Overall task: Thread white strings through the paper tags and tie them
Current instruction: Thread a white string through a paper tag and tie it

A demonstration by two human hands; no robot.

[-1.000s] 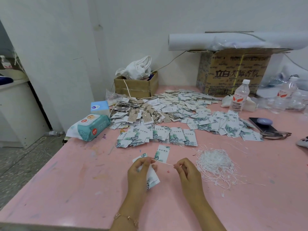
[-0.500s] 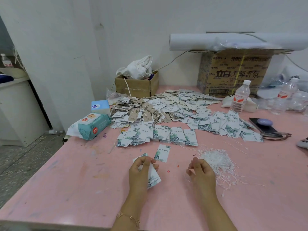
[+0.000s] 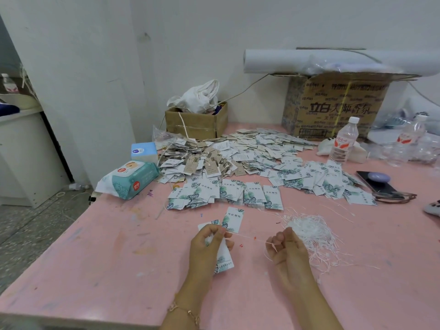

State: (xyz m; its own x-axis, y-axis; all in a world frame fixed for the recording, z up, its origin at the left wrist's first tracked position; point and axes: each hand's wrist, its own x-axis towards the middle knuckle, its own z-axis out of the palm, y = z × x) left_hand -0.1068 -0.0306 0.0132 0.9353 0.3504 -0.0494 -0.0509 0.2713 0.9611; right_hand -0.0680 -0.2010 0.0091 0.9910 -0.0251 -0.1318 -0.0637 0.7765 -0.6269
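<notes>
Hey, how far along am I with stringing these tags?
Done, it seems: the heap of strung tags near the small box. In hand: left hand grips a stack of tags, right hand pinches one string stretched between them. Left: many loose tags and the string pile.

A pink table (image 3: 95,246) stands against a white wall, with a wipes pack (image 3: 129,178) at its left edge and a blue tissue box (image 3: 144,151) just behind the pack. At the back, a small box (image 3: 195,125) holds a white bag (image 3: 197,96), and a paper roll (image 3: 285,60) lies on a large carton (image 3: 338,108). Right of centre stands a water bottle (image 3: 342,141), with a second bottle (image 3: 410,134) farther right and a phone (image 3: 373,184) nearer, flat on the table.
</notes>
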